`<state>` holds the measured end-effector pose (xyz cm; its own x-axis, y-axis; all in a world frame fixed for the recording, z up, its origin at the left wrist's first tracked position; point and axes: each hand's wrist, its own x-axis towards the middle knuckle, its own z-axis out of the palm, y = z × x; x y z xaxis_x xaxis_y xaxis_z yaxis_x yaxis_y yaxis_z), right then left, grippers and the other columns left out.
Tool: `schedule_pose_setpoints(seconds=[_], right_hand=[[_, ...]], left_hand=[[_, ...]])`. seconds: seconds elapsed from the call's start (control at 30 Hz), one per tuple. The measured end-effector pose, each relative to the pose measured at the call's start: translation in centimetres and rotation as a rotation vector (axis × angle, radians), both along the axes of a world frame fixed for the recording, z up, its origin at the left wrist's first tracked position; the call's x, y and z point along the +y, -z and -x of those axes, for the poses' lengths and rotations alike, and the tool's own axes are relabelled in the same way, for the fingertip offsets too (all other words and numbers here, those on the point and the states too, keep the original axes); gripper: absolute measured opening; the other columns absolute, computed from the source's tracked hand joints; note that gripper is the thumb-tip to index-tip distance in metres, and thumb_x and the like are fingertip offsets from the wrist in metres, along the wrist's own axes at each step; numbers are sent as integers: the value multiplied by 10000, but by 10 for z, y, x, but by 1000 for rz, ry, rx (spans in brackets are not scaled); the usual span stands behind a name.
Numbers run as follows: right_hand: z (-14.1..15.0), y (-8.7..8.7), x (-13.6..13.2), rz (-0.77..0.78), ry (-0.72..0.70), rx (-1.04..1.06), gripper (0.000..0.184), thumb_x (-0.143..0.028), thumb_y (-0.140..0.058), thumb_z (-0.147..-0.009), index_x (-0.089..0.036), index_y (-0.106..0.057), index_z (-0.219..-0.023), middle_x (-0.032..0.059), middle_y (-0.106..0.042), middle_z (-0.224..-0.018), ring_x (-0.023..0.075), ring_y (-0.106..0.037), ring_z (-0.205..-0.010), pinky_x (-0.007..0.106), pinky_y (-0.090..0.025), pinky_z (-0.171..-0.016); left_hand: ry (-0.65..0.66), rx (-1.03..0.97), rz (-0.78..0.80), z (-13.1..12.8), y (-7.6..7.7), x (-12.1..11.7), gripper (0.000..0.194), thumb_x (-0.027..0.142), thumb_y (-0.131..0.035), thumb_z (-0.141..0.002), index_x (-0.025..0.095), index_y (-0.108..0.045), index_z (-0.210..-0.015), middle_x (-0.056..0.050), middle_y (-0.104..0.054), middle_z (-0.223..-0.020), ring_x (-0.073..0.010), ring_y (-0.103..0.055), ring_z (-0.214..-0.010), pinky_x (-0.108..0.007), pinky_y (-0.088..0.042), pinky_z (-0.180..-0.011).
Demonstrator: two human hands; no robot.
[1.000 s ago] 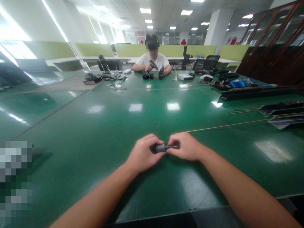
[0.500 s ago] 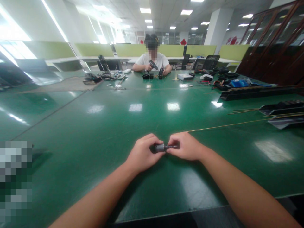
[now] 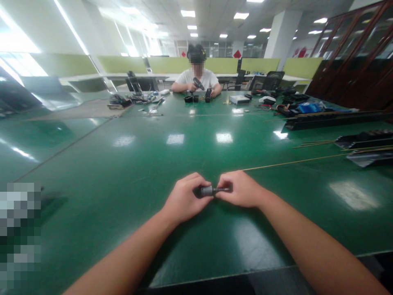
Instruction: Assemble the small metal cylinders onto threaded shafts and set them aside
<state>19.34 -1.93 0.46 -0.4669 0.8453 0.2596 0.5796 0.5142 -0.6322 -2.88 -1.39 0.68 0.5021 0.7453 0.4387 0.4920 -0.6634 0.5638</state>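
Close to the middle of the green table [image 3: 147, 172], a small grey metal cylinder [image 3: 206, 191] lies between the fingers and thumb of my left hand [image 3: 187, 196], which is closed on it. A thin dark shaft [image 3: 221, 189], which looks ribbed, sticks out of its right end. My right hand [image 3: 241, 189] pinches this shaft between thumb and fingers, and its far end is partly hidden there. The two hands almost touch just above the tabletop. Which exact kind of part this is, I cannot tell.
A thin brass-coloured rod [image 3: 294, 162] runs right from behind my right hand. Black metal channels [image 3: 331, 121] lie at the right. Across the table, a person in a white shirt [image 3: 184, 78] holds a power drill [image 3: 198, 84]. Loose tools [image 3: 144, 98] lie at the far left.
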Motion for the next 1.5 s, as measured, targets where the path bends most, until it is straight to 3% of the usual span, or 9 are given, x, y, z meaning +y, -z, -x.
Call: schedule_pose_setpoints(seconds=[1.5], right_hand=[[-2,-2,2,14,23,-20,69,-231,-719,-761,-178,-676,-770,3,-691,-711,126,-592,-630,231,-392,-590]], left_hand=[[2,8,-29,4,-3,3,141,177,-747,-748,181,-688,-876,-33,-677,-864,-163,-630,-806,-284,-504,-735]])
